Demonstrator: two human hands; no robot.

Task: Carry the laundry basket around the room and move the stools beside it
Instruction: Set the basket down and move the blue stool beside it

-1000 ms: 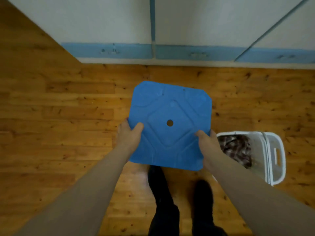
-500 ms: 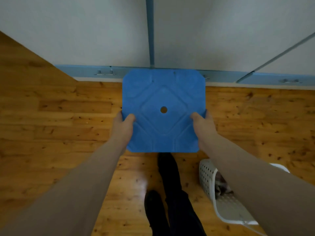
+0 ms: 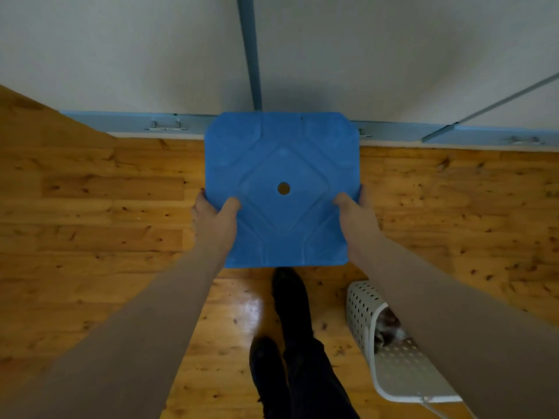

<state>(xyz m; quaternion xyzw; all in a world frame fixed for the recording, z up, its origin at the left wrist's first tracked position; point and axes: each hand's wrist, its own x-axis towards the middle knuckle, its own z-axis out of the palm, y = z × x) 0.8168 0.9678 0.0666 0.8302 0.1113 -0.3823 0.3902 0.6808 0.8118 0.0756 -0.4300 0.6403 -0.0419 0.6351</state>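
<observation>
I hold a blue plastic stool (image 3: 282, 164) in front of me, seen from above: a square seat with a round hole in the middle. Its legs are hidden under the seat. My left hand (image 3: 213, 220) grips the seat's left edge, thumb on top. My right hand (image 3: 357, 217) grips the right edge the same way. The stool's far edge reaches the blue skirting at the wall. A white perforated laundry basket (image 3: 390, 370) with dark checked cloth inside stands on the floor at the lower right, behind my right forearm.
A white wall (image 3: 121, 55) with a blue skirting board (image 3: 127, 124) and a blue vertical strip (image 3: 249, 52) is straight ahead. Wooden floor (image 3: 90, 207) spreads left and right. My dark-trousered legs (image 3: 296, 343) are below the stool.
The view has moved closer to the wall with the stool carried forward. The basket has slid from right of the stool to the lower right, behind my arm.
</observation>
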